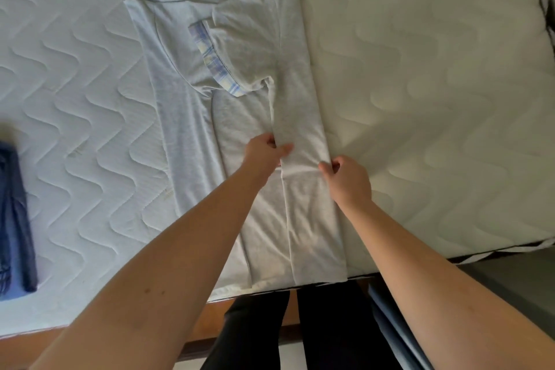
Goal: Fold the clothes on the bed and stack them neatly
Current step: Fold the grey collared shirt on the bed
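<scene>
- Head view, looking straight down: the pale grey short-sleeved shirt with blue plaid collar and cuff trim (240,93) lies lengthwise on the bed, collar at the far end, hem at the near edge.
- Both long sides are already turned in, so it reads as a narrow strip; the right sleeve is laid across the chest with its plaid cuff showing.
- Left hand (264,153) pinches the inner edge of the folded-over right panel, about midway down the strip, fingers curled on the cloth.
- Right hand (345,177) grips the outer right edge of that same panel, thumb and fingers closed on the fabric.
- Judging by that hold, the lengthwise folds look done and the crosswise fold, hem toward collar, is still to come.
- Outward now: the white quilted mattress with a wavy stitch pattern (420,84) carries it all.
- Well off to the left, a dark blue garment (16,219) lies at the frame edge; whether it's properly folded, I can't tell, as it's cut off.
- No stack yet visible: stacking remains.
</scene>
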### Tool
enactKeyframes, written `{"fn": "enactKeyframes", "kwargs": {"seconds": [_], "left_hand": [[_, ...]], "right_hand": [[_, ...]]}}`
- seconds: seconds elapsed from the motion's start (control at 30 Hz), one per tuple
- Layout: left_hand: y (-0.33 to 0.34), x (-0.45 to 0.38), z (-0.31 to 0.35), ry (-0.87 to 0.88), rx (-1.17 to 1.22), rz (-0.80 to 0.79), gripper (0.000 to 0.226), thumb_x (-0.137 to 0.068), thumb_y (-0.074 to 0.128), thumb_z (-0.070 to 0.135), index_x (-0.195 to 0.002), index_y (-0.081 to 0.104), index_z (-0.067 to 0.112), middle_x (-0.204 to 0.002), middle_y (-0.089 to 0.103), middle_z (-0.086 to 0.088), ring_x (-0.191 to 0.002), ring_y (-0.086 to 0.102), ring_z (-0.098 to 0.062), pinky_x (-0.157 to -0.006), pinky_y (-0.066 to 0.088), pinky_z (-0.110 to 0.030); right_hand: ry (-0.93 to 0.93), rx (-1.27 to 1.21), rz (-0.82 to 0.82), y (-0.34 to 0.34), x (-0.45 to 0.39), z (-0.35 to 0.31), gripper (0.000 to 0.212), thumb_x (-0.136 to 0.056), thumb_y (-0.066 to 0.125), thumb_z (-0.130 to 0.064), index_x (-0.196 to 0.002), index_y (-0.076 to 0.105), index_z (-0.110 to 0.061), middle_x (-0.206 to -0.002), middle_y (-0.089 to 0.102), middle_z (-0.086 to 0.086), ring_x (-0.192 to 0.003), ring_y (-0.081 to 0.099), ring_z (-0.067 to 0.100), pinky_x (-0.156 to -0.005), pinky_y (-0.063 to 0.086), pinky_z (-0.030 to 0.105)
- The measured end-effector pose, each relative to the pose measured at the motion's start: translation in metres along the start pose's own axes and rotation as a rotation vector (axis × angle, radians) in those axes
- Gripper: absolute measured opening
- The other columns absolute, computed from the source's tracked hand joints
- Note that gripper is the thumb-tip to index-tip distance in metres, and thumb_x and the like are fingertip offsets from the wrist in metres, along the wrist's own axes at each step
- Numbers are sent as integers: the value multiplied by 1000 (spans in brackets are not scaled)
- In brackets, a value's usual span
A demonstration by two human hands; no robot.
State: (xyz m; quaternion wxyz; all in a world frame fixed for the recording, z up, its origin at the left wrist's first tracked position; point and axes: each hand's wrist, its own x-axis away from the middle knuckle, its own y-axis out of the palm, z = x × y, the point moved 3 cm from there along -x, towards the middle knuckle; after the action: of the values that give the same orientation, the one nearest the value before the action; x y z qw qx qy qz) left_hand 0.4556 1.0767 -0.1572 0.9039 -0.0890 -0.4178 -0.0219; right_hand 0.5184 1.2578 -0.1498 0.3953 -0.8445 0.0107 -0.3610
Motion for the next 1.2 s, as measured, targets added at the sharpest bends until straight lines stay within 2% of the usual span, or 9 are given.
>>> {"fn": "enactKeyframes", "kwargs": {"seconds": [0.13,0.23,0.37,0.5,0.7,0.87,0.97,1.07,1.2], "left_hand": [[4,26,-33,6,-104,27,22,-79,80,26,-96,66,22,-91,74,4,-86,72,-16,-78,59,-32],[6,43,-59,8,-83,38,36,-78,81,29,-108,62,21,-95,73,5,-85,72,-13,-76,61,-37],[6,57,-81,-48,-73,41,24,-86,72,36,-98,67,16,-89,74,-2,-83,72,-23,-78,60,-44],[13,77,-102,-29,-136,-110,28,-81,78,30,-105,68,21,-91,75,6,-83,72,-11,-76,57,-29],[15,113,-144,-81,-306,-123,23,-84,73,31,-103,71,18,-86,74,1,-80,71,-17,-83,58,-40],[21,136,-167,-77,-420,-124,18,-81,74,35,-97,66,31,-79,67,11,-74,64,-7,-64,51,-27],[26,147,-181,-136,-279,-135,30,-84,73,31,-113,68,24,-90,71,7,-84,67,-12,-80,56,-33],[31,159,-189,-204,-133,-146,39,-88,71,23,-125,64,20,-103,72,1,-97,68,-18,-93,55,-40],[36,167,-193,-253,12,-139,34,-93,66,16,-127,62,13,-106,72,-2,-93,71,-15,-83,60,-32]], "right_hand": [[30,-61,-119,13,17,18,28,-87,64,-45,-83,60,-17,-72,60,-6,-69,57,18,-60,42,31],[46,-150,-198,20,32,32,25,-88,66,-42,-80,64,-18,-71,65,-2,-70,63,20,-56,45,27],[90,-288,-206,27,49,46,19,-84,72,-36,-88,69,-18,-80,71,0,-75,67,17,-67,52,32],[138,-278,-234,34,71,61,21,-82,73,-36,-91,71,-18,-78,71,-5,-73,68,13,-64,54,30],[113,-121,-298,41,107,83,35,-81,74,-36,-108,65,-17,-92,66,-5,-79,61,11,-70,50,27],[52,-62,-319,45,125,104,37,-85,71,-37,-114,63,-15,-101,67,-2,-91,62,14,-77,51,28],[72,-181,-337,44,132,113,25,-94,62,-35,-112,60,-18,-102,67,0,-82,66,10,-60,53,18],[142,-327,-331,39,142,121,26,-99,55,-29,-121,54,-15,-101,67,1,-70,71,11,-58,56,19],[65,-292,-341,41,153,128,34,-89,68,-34,-118,52,-24,-101,67,-10,-79,69,4,-68,52,16]]}}
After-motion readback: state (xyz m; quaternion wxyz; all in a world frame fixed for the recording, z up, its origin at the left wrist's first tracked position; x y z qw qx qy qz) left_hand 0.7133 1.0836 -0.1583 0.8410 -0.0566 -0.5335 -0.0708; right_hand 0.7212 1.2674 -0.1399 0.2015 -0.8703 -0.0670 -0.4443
